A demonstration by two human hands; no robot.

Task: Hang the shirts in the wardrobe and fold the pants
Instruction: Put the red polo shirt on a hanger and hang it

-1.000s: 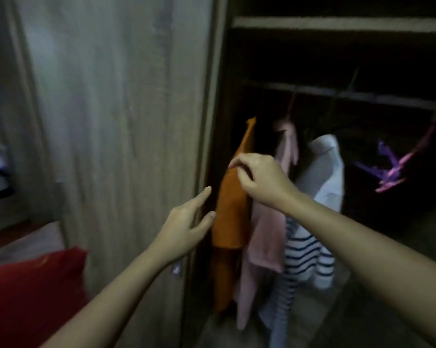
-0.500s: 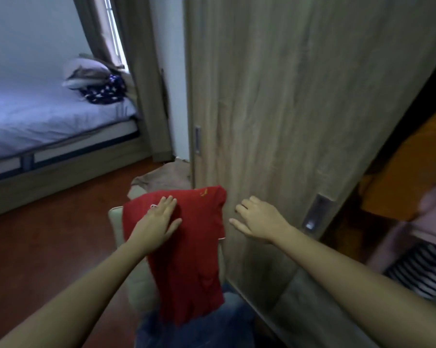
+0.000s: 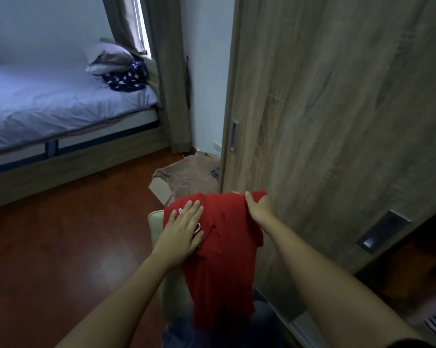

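1. Beside the wardrobe door (image 3: 337,121), low in the head view, a red shirt (image 3: 222,252) hangs draped over a cream support (image 3: 154,223) (chair back or basket rim, hard to tell which).
2. The left hand (image 3: 184,229) lies palm-down on the shirt's upper left part. Its fingers are straight and close together, pressing flat and grasping nothing.
3. The right hand (image 3: 258,209) holds the shirt's top right edge. The thumb lies on top of the cloth, and the other fingers curl behind it out of sight, close to the door.
4. Blue denim cloth (image 3: 176,332) shows beneath the shirt's lower end at the bottom edge of the view.
5. Beyond the shirt, a brown cloth (image 3: 189,177) lies over a cardboard box (image 3: 159,190) on the reddish-brown floor (image 3: 61,247).
6. Further left stands a bed (image 3: 48,104) with a pale sheet. A pillow (image 3: 109,59) and a dark star-patterned cloth (image 3: 126,79) lie at its far corner, next to a curtain (image 3: 166,71).
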